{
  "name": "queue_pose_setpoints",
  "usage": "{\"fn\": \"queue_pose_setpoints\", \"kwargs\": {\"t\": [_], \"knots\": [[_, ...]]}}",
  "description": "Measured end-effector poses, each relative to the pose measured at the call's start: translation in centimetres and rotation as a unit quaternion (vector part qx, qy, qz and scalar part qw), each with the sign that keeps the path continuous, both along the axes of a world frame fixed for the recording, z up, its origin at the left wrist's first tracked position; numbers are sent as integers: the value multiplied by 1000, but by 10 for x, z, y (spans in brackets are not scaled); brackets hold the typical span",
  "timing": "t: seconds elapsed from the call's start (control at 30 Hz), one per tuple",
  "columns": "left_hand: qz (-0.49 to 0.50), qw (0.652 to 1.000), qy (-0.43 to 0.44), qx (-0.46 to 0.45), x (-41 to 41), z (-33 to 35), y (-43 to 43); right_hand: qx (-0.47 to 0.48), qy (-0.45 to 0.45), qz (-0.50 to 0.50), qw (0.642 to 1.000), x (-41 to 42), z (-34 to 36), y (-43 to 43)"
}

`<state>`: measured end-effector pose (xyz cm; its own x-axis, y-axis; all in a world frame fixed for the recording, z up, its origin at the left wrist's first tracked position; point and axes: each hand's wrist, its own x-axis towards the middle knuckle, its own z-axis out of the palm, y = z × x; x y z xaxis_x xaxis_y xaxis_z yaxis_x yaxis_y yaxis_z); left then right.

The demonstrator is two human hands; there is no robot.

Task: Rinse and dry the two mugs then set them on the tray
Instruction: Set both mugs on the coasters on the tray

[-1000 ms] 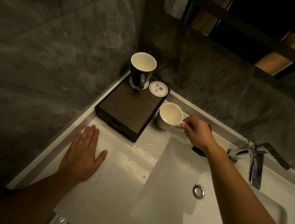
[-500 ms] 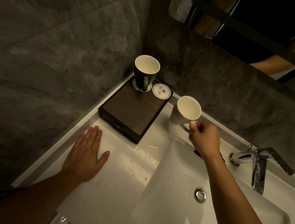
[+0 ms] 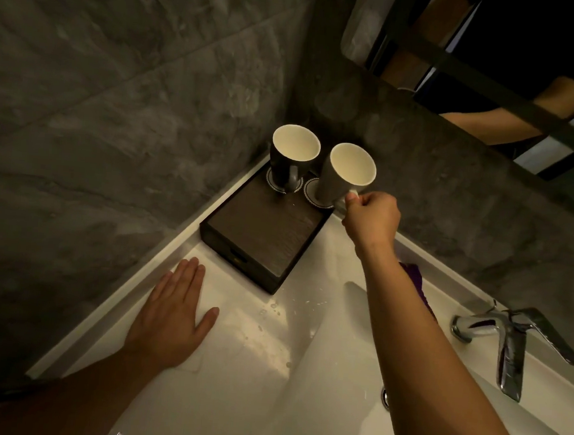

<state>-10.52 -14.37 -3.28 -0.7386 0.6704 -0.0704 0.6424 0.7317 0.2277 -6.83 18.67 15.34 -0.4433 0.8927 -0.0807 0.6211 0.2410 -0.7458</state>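
Right hand point(image 3: 371, 220) pinches the handle of a pale mug point(image 3: 345, 175), fingers clenched on it, mug upright over the far right coaster point(image 3: 311, 193) on the dark tray point(image 3: 260, 239); touching down or just above, can't tell. Dark mug point(image 3: 292, 156) stands beside it on the tray. Left hand point(image 3: 171, 318) lies flat, fingers spread, on the wet table point(image 3: 250, 362) near the tray's front corner.

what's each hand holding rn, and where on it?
Right hand: light mug, pinched by its handle, over the right coaster on the tray. Left hand: nothing, flat on the counter.
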Motion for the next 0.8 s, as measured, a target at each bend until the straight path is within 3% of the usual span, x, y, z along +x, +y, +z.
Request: {"fn": "queue_pose_setpoints", "kwargs": {"t": [0.8], "knots": [[-5, 1000, -13, -3, 1, 7, 1, -12, 20, 4, 1000, -19, -4, -30]]}}
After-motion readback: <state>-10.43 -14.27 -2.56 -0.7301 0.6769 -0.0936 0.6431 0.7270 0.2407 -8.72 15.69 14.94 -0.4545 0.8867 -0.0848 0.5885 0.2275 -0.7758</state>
